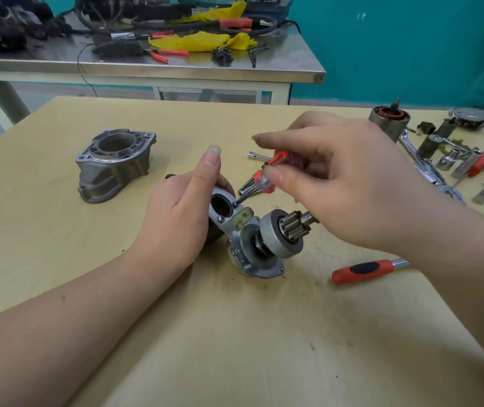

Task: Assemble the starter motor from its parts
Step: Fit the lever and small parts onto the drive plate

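Progress: partway, by my judgement. Gear assembly [267,239] with its plate lies on the wooden table [235,333], centre. Left hand [185,212] steadies the plate, fingers curled behind it, thumb up. Right hand [332,177] pinches the clear-and-red handle of a small screwdriver [264,179], tip at a screw [235,204] beside the plate's round hole; probably a fastening step, direction of turn not discernible. Not yet fitted: nose housing [114,164], well apart to the left; wound rotor [389,120] and other loose pieces far right among sockets [452,160]. Red-handled driver [367,270] lies near the assembly. Behind: steel bench [146,66] with yellow rags [205,39], pliers [166,54], cables; teal wall [396,48].
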Demonstrator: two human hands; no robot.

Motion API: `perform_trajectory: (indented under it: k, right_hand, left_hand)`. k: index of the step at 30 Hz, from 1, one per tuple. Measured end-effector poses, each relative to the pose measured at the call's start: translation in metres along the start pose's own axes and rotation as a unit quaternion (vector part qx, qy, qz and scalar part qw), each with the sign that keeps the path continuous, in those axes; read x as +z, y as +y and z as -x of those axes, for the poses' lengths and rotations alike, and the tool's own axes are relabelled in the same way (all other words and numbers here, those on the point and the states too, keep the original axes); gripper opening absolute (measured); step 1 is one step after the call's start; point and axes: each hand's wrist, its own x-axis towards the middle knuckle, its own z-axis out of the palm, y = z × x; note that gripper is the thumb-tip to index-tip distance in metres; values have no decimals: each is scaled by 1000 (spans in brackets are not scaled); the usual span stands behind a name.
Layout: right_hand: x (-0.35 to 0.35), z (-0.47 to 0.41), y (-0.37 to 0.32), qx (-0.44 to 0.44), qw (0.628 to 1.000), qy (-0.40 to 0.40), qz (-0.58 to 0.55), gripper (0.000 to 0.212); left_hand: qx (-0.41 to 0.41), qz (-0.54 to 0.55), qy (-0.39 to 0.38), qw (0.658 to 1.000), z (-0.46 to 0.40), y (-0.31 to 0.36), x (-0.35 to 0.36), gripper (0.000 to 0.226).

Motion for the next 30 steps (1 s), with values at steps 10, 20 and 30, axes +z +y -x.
perform_trajectory:
  k: [10, 20, 30]
  right_hand:
    - [1, -1, 3, -2, 1000, 5, 11, 38]
    - [0, -1, 2, 19, 999, -24, 25, 39]
    - [0, -1, 0, 20, 998, 12, -50, 31]
  left_hand:
    - [-12, 1, 1, 1000, 0, 1, 0, 73]
    - [-11, -8, 6, 1000, 0, 1, 0, 73]
    - [-11, -7, 0, 1000, 0, 1, -1, 72]
